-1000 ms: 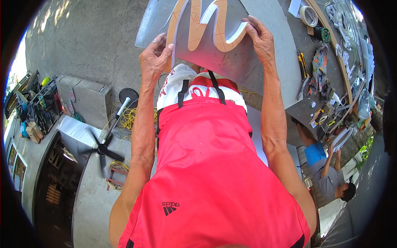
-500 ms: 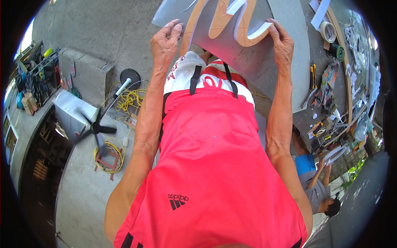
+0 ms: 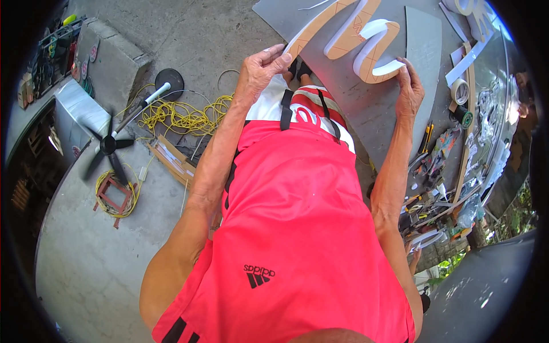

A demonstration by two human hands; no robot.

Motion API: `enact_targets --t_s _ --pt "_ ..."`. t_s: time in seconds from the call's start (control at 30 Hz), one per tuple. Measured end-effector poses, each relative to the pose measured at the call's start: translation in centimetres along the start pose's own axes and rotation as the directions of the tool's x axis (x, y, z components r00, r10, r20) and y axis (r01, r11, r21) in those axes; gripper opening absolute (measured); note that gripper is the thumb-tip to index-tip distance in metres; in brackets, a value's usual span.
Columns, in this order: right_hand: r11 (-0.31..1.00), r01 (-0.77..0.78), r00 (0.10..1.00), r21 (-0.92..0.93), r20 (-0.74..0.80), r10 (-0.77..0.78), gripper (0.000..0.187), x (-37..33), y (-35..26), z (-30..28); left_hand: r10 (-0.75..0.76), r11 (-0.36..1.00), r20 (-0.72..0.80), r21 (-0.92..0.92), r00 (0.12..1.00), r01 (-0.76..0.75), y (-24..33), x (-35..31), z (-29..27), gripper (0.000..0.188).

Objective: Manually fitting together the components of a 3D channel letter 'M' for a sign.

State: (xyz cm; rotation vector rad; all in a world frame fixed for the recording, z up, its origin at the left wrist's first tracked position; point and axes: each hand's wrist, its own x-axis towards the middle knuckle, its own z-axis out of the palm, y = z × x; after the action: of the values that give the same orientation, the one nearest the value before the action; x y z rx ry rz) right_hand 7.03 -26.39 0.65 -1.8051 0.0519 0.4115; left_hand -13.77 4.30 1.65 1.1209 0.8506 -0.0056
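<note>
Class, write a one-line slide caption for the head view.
Left hand and right hand hold opposite ends of a wavy, tan-faced, white-edged cutout.

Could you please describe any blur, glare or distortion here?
Head view: a wooden strip looks bowed near the black fisheye rim; head view: fan blades are motion-blurred, while the curved cutout looks fairly sharp; head view: sunlight flecks brighten the grey surface at lower right.

Grey concrete floor [image 3: 191,40], low block [image 3: 117,54], dappled sunlight [image 3: 486,300]
</note>
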Motion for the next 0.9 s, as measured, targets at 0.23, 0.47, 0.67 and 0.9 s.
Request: enact_targets --t_s 0.23,0.47,0.67,0.9 --pt "0.999 -0.019 1.0 0.031 -0.01 0.019 0.031 -0.5 -0.7 0.4 -0.037 0.997 -0.083 -0.065 0.996 0.032 1.0 -0.4 1.0 0.055" --pt "0.996 -0.027 0.997 0.081 -0.063 0.032 0.032 -0.3 -0.3 0.8 -0.027 0.986 -0.077 0.162 0.997 0.04 5.7 3.7 1.4 0.055" --pt "0.996 -0.036 0.993 0.087 -0.113 0.046 0.032 -0.5 -0.6 0.9 -0.1 0.912 -0.062 0.395 0.993 0.116 5.7 3.3 2.0 0.047" --pt "0.998 -0.061 0.992 0.026 -0.11 0.063 0.031 -0.9 -1.4 1.3 0.105 0.724 -0.118 0.69 0.988 0.005 6.7 3.3 3.4 0.032"
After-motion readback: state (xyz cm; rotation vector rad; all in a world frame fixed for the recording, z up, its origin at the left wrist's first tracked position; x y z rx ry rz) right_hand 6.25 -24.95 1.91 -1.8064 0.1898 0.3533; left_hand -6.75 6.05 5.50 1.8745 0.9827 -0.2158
